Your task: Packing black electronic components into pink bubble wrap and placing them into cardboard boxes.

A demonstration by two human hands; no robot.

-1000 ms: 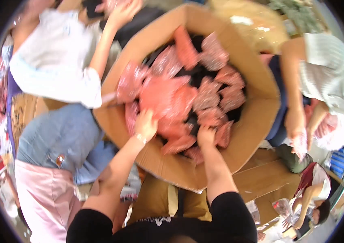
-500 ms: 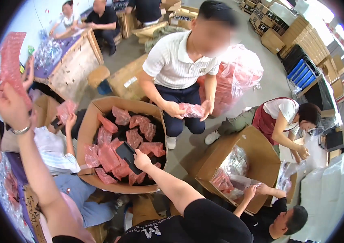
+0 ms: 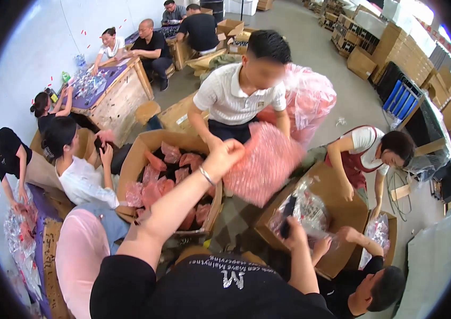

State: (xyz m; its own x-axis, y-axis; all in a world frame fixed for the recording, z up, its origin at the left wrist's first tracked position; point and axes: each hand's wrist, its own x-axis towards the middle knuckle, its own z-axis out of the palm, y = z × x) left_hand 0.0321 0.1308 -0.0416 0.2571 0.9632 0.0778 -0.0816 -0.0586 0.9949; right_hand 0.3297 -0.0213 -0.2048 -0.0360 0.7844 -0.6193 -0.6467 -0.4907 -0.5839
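Left hand (image 3: 230,156) pinches pink wrap (image 3: 264,166) by one edge, so the rest spreads loose. Right hand (image 3: 296,235) grips black slab (image 3: 289,207) low, leaving its top exposed.

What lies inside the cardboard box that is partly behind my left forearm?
Several pink bubble-wrap packets lie inside the cardboard box, with something dark showing between them. Your left forearm covers part of it, and what lies under the packets cannot be seen.

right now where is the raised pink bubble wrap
The pink bubble wrap is right of centre in the head view, held by the left hand, in front of a person in white.
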